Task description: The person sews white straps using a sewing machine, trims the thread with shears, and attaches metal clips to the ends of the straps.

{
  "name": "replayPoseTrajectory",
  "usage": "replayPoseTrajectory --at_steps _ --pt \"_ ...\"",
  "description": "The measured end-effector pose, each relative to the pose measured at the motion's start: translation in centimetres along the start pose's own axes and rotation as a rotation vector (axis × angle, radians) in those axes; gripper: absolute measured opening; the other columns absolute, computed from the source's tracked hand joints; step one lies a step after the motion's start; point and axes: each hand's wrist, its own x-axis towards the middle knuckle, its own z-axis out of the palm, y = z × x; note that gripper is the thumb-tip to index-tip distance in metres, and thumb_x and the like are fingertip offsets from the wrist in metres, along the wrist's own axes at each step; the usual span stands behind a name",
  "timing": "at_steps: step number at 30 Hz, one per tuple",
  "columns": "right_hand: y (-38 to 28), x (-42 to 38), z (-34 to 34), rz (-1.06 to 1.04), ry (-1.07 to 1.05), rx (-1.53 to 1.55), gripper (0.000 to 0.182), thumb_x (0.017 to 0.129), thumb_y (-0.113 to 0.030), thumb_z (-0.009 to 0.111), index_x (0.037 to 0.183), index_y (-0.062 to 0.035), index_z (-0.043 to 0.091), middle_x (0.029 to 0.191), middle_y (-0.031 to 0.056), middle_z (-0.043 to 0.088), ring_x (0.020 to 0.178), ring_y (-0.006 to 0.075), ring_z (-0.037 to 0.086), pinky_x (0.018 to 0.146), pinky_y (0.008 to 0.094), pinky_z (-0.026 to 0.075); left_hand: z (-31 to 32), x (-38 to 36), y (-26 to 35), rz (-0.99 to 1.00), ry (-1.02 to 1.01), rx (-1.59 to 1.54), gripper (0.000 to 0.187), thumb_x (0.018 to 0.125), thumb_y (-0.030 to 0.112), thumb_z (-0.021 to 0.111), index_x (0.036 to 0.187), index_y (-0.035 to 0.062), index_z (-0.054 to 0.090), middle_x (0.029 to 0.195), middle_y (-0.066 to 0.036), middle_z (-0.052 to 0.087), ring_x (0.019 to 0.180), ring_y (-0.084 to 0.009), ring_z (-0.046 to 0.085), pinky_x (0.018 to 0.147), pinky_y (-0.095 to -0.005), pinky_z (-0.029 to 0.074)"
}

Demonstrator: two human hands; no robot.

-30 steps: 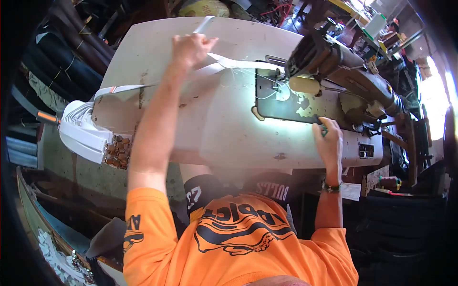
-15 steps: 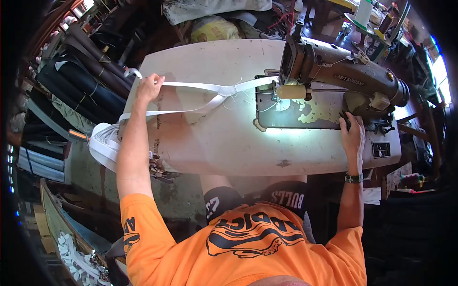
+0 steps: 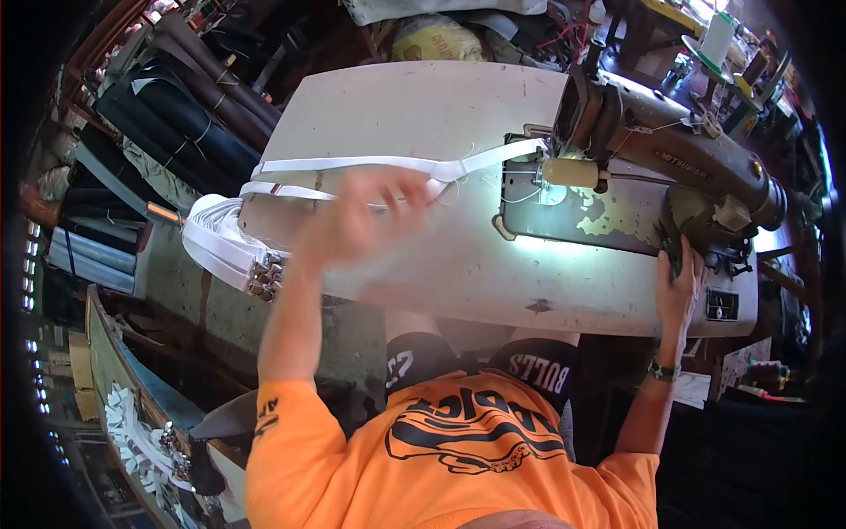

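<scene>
My left hand (image 3: 374, 207) is smeared by motion over the table, overlapping the lower white strap in this view. Flat white webbing strap (image 3: 344, 163) runs from the table's left edge to the sewing machine (image 3: 652, 123), its far end at the needle area. Two lengths meet at a joint (image 3: 448, 169) with loose thread ends. My right hand (image 3: 680, 286) rests at the right of the machine bed, closed around small dark green thread snips (image 3: 671, 249), blades pointing up and away.
A thick bundle of white straps (image 3: 216, 242) with metal buckles (image 3: 264, 278) hangs at the left edge of the table (image 3: 423, 106). Dark material rolls (image 3: 176, 115) lean at the left. A thread cone (image 3: 716, 40) stands behind the machine.
My left hand has let go of the upper strap and moved right and toward me. The strap now lies across the table's left edge. The right hand stays by the machine with the snips.
</scene>
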Motion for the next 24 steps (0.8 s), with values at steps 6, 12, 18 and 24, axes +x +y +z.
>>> replayPoseTrajectory --at_steps 6,12,18,24 --pt "-1.0 0.0 0.2 0.049 -0.005 0.021 0.050 0.098 -0.031 0.068 0.141 -0.0063 0.061 0.133 0.0185 0.063 0.126 0.0388 0.054 0.108 0.0479 0.042 16.8 -6.4 -5.2 -0.279 -1.075 -0.072 0.035 0.098 0.017 0.072 0.126 -0.0035 0.066 0.111 -0.016 0.074 0.102 -0.0269 0.069 0.092 -0.0389 0.054" --pt "-1.0 -0.4 -0.3 0.042 -0.013 0.048 0.047 0.097 -0.030 0.071 0.135 -0.0051 0.064 0.130 0.0168 0.065 0.123 0.0369 0.057 0.107 0.0464 0.044 23.3 -3.7 -24.3 -0.914 -0.057 0.487 0.034 0.098 0.015 0.071 0.126 -0.0030 0.066 0.113 -0.016 0.074 0.102 -0.0277 0.069 0.092 -0.0399 0.054" --pt "-1.2 0.1 -0.3 0.057 0.036 0.096 0.041 0.094 -0.026 0.074 0.127 -0.0024 0.068 0.121 0.0163 0.067 0.117 0.0353 0.059 0.103 0.0457 0.046 26.8 -5.1 -29.2 -1.163 0.071 0.430 0.033 0.098 0.013 0.070 0.126 -0.0025 0.066 0.114 -0.017 0.074 0.103 -0.0285 0.069 0.093 -0.0408 0.054" --pt "-0.8 0.4 -0.1 0.030 0.053 0.070 0.036 0.093 -0.023 0.075 0.122 -0.0015 0.070 0.118 0.0156 0.068 0.114 0.0348 0.060 0.102 0.0444 0.046 27.7 -6.1 -29.8 -1.189 0.144 0.395 0.032 0.098 0.012 0.070 0.126 -0.0020 0.066 0.115 -0.017 0.073 0.104 -0.0293 0.069 0.093 -0.0418 0.055"
